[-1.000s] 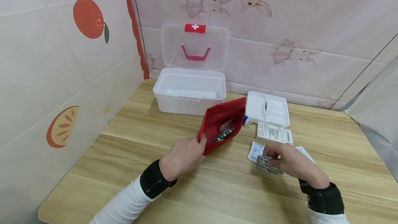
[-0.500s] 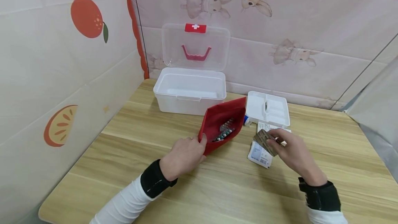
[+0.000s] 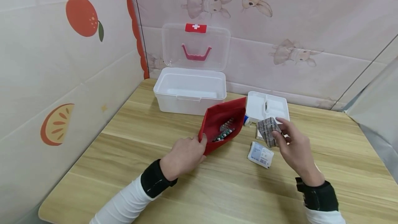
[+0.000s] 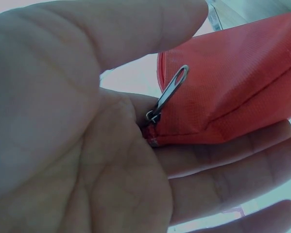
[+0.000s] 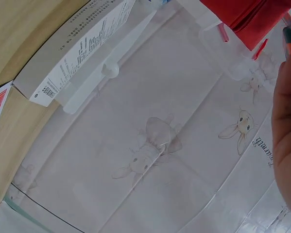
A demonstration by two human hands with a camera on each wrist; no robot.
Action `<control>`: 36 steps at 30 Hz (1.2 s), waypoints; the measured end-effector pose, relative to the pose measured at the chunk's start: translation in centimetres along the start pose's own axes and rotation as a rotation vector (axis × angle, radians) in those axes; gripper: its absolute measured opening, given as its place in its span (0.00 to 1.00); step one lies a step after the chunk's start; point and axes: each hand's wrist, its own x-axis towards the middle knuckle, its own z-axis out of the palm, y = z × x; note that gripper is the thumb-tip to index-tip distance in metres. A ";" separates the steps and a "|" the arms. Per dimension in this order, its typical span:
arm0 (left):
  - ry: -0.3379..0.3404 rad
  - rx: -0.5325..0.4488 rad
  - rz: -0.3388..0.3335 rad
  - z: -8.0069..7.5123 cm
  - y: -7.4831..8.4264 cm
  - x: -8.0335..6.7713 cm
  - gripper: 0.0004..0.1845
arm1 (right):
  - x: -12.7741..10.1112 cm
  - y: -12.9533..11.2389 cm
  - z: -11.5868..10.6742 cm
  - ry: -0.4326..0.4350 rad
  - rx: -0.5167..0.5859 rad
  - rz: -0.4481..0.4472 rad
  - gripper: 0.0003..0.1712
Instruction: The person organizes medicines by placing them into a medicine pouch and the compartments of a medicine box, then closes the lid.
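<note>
My left hand point(image 3: 183, 156) holds a red zip pouch point(image 3: 228, 108) by its left corner, thumb over the rim. In the left wrist view, the zipper pull point(image 4: 172, 90) hangs between thumb and fingers. The pouch's mouth gapes, and blister packs with green-and-white capsules point(image 3: 224, 134) show inside. Right of the pouch, my right hand point(image 3: 293, 148) pinches a silver foil blister pack point(image 3: 268, 131) above the table. Below that pack lies a small blue-and-white packet point(image 3: 261, 154). The right wrist view catches only part of the right hand point(image 5: 288, 131) at its edge.
A clear-lidded first aid box point(image 3: 174, 102) stands raised-lid at the back. A white compartment tray point(image 3: 255, 106) lies right of it. A blue-capped bottle point(image 3: 246, 120) sits behind the pouch. A printed white carton point(image 5: 82, 53) is partly hidden in the head view. Fabric walls bound the table.
My right hand has lifted the blister pack off the table beside the packet, moved it away from me and turned it upright. The left hand and pouch have stayed put.
</note>
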 end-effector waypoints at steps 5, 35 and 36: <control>0.003 0.004 0.002 0.0 0.0 0.0 0.32 | 0.2 -0.2 0.2 0.060 0.049 -0.060 0.30; 0.009 0.038 0.018 -0.1 -0.1 -0.2 0.33 | 0.5 -3.3 0.8 -0.076 0.157 -0.077 0.38; 0.008 0.041 0.020 -0.1 -0.1 -0.1 0.33 | 0.5 -3.4 0.9 -0.081 0.159 -0.077 0.39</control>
